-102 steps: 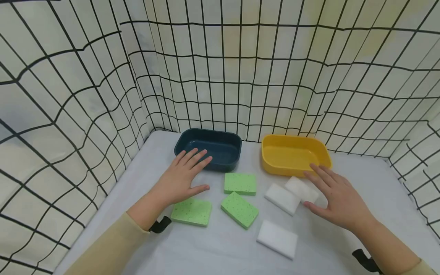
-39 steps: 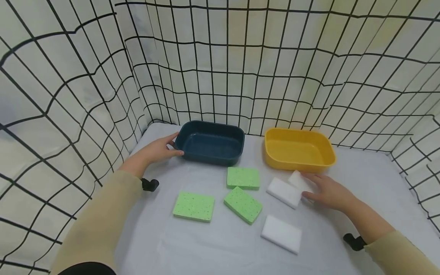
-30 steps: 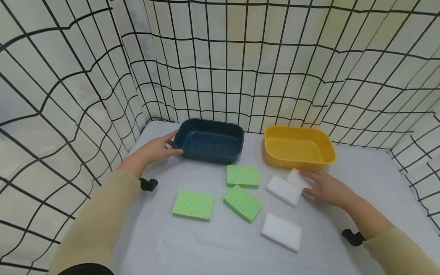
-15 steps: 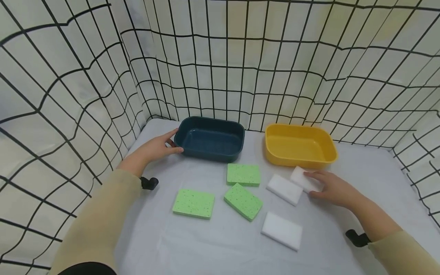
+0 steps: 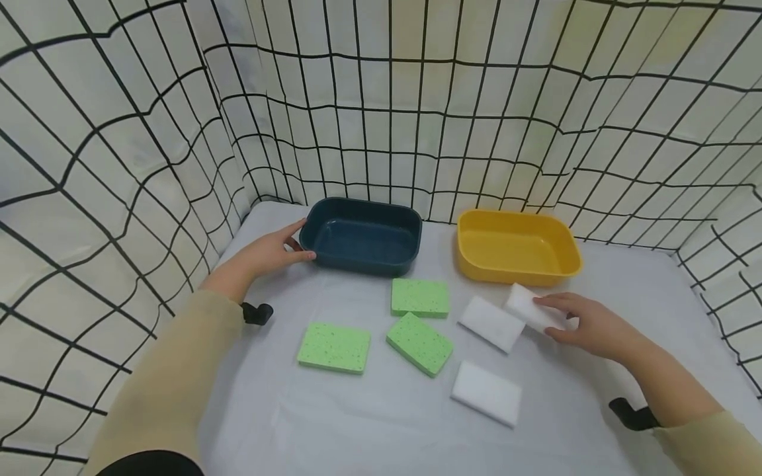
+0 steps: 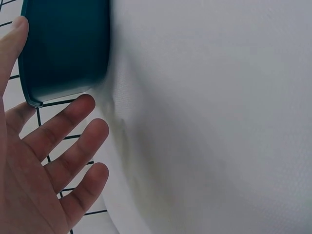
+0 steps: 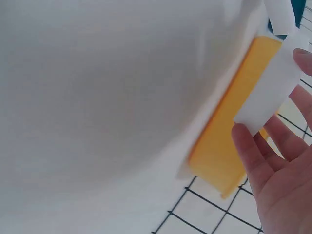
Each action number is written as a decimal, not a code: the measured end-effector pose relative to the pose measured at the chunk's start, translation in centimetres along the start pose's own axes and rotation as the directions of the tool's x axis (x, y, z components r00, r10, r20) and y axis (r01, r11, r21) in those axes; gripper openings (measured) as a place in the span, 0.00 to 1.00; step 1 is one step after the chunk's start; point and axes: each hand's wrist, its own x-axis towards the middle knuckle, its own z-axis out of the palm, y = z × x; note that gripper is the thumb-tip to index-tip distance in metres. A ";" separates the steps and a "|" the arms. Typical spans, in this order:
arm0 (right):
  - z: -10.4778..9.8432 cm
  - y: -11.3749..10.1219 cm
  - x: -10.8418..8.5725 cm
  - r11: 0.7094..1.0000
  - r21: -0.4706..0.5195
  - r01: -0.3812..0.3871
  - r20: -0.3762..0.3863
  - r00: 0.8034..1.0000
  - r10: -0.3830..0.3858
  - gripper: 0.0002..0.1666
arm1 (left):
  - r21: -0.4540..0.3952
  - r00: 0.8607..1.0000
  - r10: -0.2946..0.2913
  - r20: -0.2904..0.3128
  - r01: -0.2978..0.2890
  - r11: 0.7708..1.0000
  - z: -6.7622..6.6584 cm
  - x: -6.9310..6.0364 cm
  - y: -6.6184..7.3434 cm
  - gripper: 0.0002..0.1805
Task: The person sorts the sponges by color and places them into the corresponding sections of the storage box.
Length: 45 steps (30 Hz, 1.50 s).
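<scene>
At the back left, my left hand (image 5: pixel 264 256) grips the left end of a dark blue tray (image 5: pixel 360 261), thumb on its front wall. In the left wrist view the thumb (image 6: pixel 18 34) lies at the tray's rim and the other fingers spread past its corner. My right hand (image 5: pixel 595 327) pinches a white sponge (image 5: pixel 530 305) between thumb and fingers, in front of a yellow tray (image 5: pixel 518 272). That sponge looks tilted, its left end close to a second white sponge (image 5: pixel 491 324). The right wrist view shows the held white sponge (image 7: pixel 270 90) edge-on before the yellow wall.
Another white sponge (image 5: pixel 487 395) lies nearer the front. Three speckled green sponges lie left of it: one at the back (image 5: pixel 419 297), one angled (image 5: pixel 420 344), one at left (image 5: pixel 335 348). Black wire grid (image 5: pixel 411 106) walls the white-covered table at the back and sides.
My left hand has gone from above the green sponges to the blue tray's left end. My right hand has lowered onto the back white sponge, taken hold of it and shifted it slightly right.
</scene>
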 end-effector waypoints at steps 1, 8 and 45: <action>-0.3 -0.2 -0.1 1.000 -0.003 0.022 -0.016 1.000 -0.022 0.37 | 0.003 1.000 0.002 -0.003 -0.002 1.000 0.0 0.1 0.0 0.58; -1.8 -2.1 -0.2 0.994 -0.031 0.107 -0.105 0.988 -0.110 0.34 | -0.001 1.000 0.000 0.002 0.000 1.000 -0.1 0.1 0.1 0.58; -4.4 -17.4 17.2 0.987 0.086 0.134 0.029 0.990 -0.137 0.30 | -0.040 1.000 -0.025 -0.001 0.025 0.999 0.1 0.9 0.3 0.59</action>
